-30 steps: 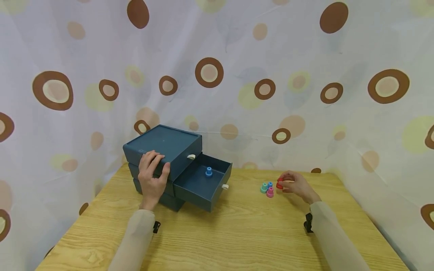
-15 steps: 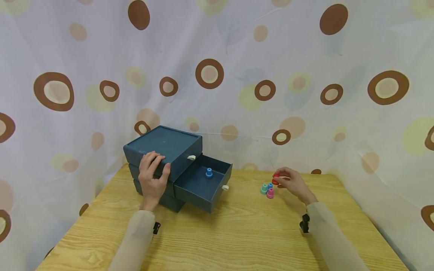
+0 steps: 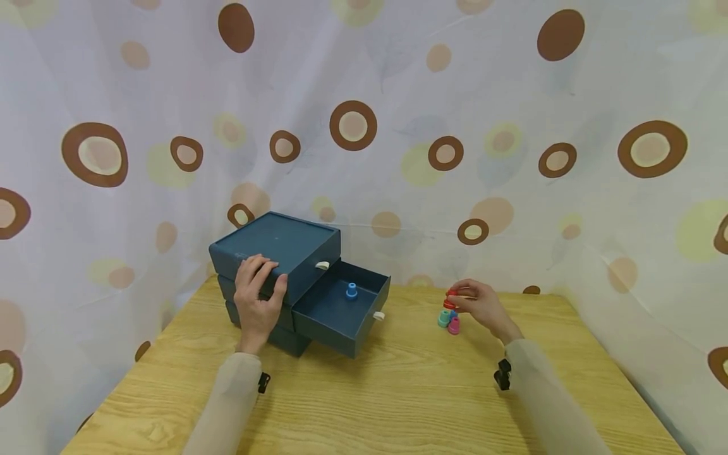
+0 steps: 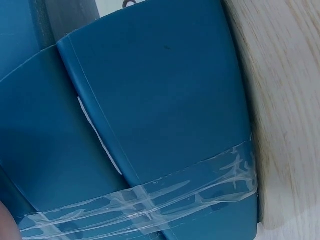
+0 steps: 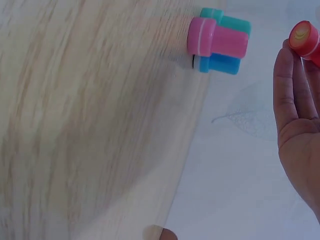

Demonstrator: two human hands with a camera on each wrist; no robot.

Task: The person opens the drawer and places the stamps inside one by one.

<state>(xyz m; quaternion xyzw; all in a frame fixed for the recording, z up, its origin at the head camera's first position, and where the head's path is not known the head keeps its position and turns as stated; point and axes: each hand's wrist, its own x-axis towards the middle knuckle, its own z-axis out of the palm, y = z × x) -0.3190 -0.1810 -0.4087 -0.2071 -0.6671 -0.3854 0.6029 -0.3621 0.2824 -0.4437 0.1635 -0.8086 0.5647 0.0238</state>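
Observation:
My right hand (image 3: 480,308) pinches a red stamp (image 3: 450,299) in its fingertips, above the other stamps. In the right wrist view the red stamp (image 5: 304,39) shows its round printing face. Below it on the table a green stamp (image 3: 444,318), a blue stamp (image 3: 453,315) and a pink stamp (image 3: 454,325) stand close together. My left hand (image 3: 257,302) rests against the dark blue drawer unit (image 3: 275,246), fingers over its top edge and thumb raised along its side. The middle drawer (image 3: 341,309) is pulled out, and another blue stamp (image 3: 351,291) stands inside it.
The wooden table (image 3: 364,404) meets a patterned curtain (image 3: 387,82) behind and at both sides. White pull tabs (image 3: 379,315) stick out from the drawers. Clear tape (image 4: 195,192) runs round the unit in the left wrist view.
My right hand has lifted the red stamp off the table and carried it left, over the group of stamps. The left hand stays on the drawer unit.

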